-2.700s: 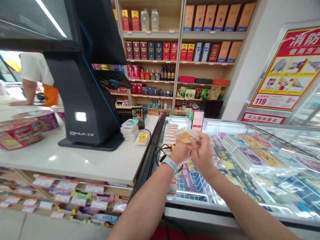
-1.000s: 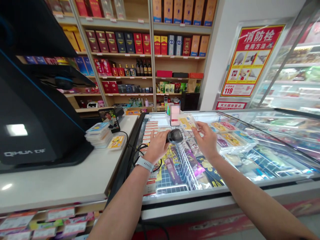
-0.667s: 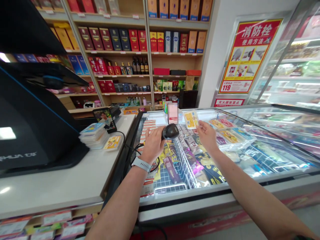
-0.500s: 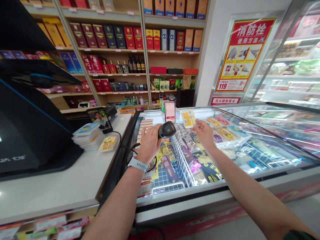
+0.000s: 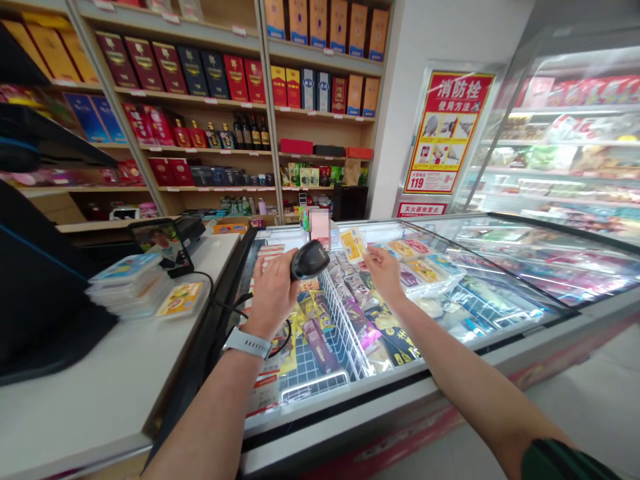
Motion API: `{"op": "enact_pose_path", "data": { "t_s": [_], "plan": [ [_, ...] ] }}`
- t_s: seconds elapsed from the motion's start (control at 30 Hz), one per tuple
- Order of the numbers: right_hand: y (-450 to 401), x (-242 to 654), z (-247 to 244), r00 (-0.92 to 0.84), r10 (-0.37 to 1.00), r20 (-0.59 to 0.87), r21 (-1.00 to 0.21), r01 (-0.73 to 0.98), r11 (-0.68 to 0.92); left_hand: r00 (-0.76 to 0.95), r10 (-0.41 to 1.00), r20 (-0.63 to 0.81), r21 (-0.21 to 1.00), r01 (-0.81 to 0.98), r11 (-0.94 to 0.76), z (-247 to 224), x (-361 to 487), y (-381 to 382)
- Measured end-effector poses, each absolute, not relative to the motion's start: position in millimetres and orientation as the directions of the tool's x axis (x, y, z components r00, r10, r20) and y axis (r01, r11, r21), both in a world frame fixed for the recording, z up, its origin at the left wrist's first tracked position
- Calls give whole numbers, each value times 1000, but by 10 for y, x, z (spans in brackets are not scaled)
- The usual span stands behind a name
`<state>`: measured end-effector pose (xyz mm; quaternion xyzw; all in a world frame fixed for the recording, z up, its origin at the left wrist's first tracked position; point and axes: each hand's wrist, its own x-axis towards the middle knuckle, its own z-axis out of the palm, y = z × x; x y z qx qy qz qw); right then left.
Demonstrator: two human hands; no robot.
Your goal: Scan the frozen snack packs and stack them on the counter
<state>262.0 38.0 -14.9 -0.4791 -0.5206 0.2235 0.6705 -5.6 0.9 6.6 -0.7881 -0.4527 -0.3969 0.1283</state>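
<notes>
- A handheld barcode scanner (image 5: pixel 310 260) is held above a chest freezer (image 5: pixel 320 437), its handle partly hidden by the fingers; in the earliest frame it was not in view.
- On the bench (image 5: pixel 75 400), a stack of packets (image 5: pixel 127 280) and a single packet (image 5: pixel 180 300) are seen beside a phone on a stand (image 5: pixel 160 243).
- The left grip (image 5: pixel 273 293) is closed tightly around the scanner.
- A yellow packet (image 5: pixel 353 245) is pinched narrowly by the right grip (image 5: pixel 385 273), just beside the scanner but not touching it; its print is too small to be read. Both hands held it earlier.
- Behind the scanner, a box (image 5: pixel 320 227) is blurred out.
- The whole scene sits further left in the view than a moment ago.
</notes>
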Motion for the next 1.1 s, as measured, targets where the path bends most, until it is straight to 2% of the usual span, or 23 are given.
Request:
{"op": "enact_pose_path", "data": {
  "t_s": [0.13,0.4,1.1],
  "plan": [
    [382,2624,-145,362,794,488,-873,207,443,280,597,752,139,817,-559,52,-63,24],
    [377,2642,-132,346,801,489,-872,225,435,273,646,713,179,820,-544,70,-47,2],
    [391,2622,-167,328,802,500,-866,210,454,296,640,709,149,824,-546,48,-44,21]
  ]
}}
